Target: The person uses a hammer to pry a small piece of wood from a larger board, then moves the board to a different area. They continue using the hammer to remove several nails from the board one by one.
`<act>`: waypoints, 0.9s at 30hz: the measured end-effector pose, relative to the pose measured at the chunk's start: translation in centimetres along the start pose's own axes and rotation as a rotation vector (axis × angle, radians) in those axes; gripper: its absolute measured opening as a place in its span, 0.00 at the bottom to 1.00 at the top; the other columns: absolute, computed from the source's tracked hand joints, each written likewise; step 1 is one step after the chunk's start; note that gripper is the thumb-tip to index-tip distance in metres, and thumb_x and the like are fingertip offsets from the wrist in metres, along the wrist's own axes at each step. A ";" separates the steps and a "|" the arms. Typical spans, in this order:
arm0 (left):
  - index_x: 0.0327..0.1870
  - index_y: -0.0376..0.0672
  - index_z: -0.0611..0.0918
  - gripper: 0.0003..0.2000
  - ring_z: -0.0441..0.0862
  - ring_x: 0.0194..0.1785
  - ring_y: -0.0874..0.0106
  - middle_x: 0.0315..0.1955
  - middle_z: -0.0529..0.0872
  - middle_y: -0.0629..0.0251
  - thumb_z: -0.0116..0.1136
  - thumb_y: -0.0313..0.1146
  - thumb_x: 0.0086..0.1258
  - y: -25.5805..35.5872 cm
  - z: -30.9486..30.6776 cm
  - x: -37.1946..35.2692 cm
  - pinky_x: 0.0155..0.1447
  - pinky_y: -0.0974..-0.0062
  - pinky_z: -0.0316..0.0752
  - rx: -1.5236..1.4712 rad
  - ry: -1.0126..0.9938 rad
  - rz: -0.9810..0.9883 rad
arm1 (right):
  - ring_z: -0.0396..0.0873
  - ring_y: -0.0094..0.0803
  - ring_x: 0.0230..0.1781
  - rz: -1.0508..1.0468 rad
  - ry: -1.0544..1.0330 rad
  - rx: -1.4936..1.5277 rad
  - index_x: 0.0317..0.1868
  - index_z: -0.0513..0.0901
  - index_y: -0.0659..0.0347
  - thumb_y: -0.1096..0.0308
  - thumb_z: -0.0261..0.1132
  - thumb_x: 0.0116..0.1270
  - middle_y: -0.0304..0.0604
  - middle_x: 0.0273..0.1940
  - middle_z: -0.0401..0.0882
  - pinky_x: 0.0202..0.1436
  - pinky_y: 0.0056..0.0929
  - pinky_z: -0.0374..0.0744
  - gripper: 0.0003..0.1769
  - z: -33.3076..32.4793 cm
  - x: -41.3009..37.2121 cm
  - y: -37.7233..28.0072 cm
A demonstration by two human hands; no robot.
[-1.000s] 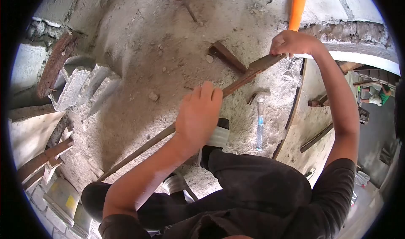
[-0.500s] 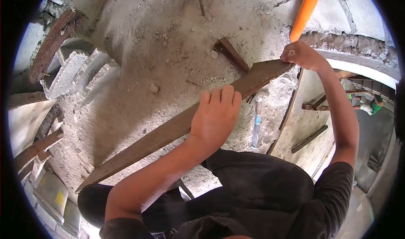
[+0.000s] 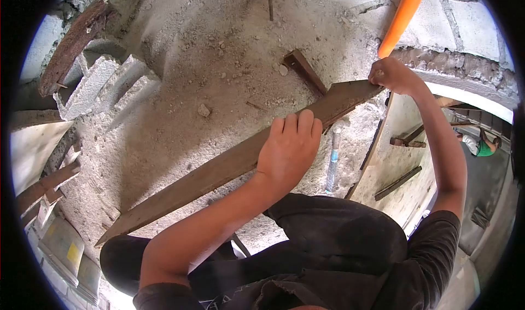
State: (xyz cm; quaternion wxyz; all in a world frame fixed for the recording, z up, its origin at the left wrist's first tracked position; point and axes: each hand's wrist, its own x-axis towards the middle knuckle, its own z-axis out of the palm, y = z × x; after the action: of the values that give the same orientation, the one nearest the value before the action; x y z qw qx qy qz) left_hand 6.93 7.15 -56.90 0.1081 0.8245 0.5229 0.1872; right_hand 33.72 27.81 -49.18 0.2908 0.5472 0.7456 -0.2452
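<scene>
A long brown wooden plank lies slantwise across my view, from the lower left up to the right, over my knees. My left hand is wrapped over it past the middle, four fingers curled across the far edge and the thumb hidden. At the upper right end, my right hand pinches the plank's tip between thumb and fingers. Just above that hand stands an orange tube. Beyond the plank, a short piece of dark wood rests on the dirt floor.
Broken hollow blocks and a rough log sit at the upper left. A pipe with a blue band rises near my knee. A board panel with wood scraps leans right. Another person in green is farther off.
My left hand has shifted slightly right along the plank, and its wrist is a little higher. The right hand still grips the tip. The far person has changed posture.
</scene>
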 end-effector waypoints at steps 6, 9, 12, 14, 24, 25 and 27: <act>0.40 0.46 0.76 0.08 0.78 0.41 0.70 0.36 0.74 0.66 0.61 0.32 0.63 -0.8 0.2 0.2 0.47 0.71 0.68 0.021 -0.002 -0.013 | 0.84 0.35 0.50 0.045 0.325 0.464 0.57 0.86 0.60 0.57 0.63 0.73 0.45 0.48 0.88 0.57 0.35 0.79 0.19 3.2 -0.8 2.5; 0.43 0.45 0.76 0.09 0.80 0.44 0.66 0.39 0.76 0.63 0.61 0.34 0.66 -2.2 0.1 1.3 0.49 0.67 0.71 -0.009 -0.030 -0.014 | 0.76 0.34 0.65 -0.058 0.683 0.869 0.70 0.77 0.58 0.51 0.57 0.80 0.45 0.61 0.83 0.70 0.34 0.72 0.27 7.5 -2.3 2.8; 0.46 0.42 0.77 0.10 0.82 0.47 0.59 0.42 0.78 0.58 0.60 0.37 0.71 -3.6 -0.5 2.6 0.52 0.59 0.74 -0.125 -0.149 -0.113 | 0.76 0.35 0.66 -0.120 0.748 0.938 0.72 0.74 0.59 0.49 0.56 0.80 0.45 0.63 0.81 0.70 0.37 0.72 0.29 10.0 -2.4 2.6; 0.47 0.41 0.77 0.11 0.82 0.48 0.55 0.43 0.79 0.55 0.59 0.39 0.74 -4.1 -0.8 3.1 0.53 0.55 0.76 -0.203 -0.233 -0.195 | 0.77 0.35 0.65 -0.079 0.668 1.159 0.72 0.74 0.60 0.48 0.54 0.80 0.44 0.63 0.81 0.70 0.39 0.72 0.30 12.0 -2.0 4.8; 0.56 0.36 0.79 0.20 0.81 0.56 0.48 0.52 0.84 0.49 0.64 0.41 0.71 -11.3 1.8 6.1 0.58 0.56 0.76 -0.319 -0.204 -0.320 | 0.73 0.42 0.70 0.016 0.341 0.796 0.75 0.69 0.57 0.63 0.66 0.73 0.50 0.69 0.75 0.73 0.39 0.70 0.32 22.6 2.5 6.8; 0.55 0.36 0.79 0.19 0.81 0.56 0.49 0.51 0.84 0.49 0.64 0.41 0.71 -11.4 1.6 6.2 0.58 0.57 0.76 -0.347 -0.199 -0.312 | 0.73 0.42 0.70 0.015 0.342 0.808 0.75 0.69 0.57 0.63 0.66 0.73 0.50 0.69 0.75 0.73 0.39 0.70 0.32 21.6 3.3 6.6; 0.55 0.36 0.80 0.19 0.81 0.56 0.49 0.52 0.84 0.49 0.65 0.40 0.70 -11.2 1.0 6.2 0.59 0.57 0.75 -0.353 -0.210 -0.325 | 0.69 0.41 0.73 -0.094 0.259 0.876 0.76 0.66 0.58 0.62 0.66 0.73 0.49 0.72 0.72 0.75 0.39 0.68 0.34 18.8 5.6 6.7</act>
State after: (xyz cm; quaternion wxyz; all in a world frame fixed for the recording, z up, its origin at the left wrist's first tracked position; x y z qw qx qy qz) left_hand 0.56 17.57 -60.78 0.3327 0.7129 0.5936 0.1694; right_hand 41.96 20.65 -66.81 -0.0749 0.6104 0.6259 -0.4796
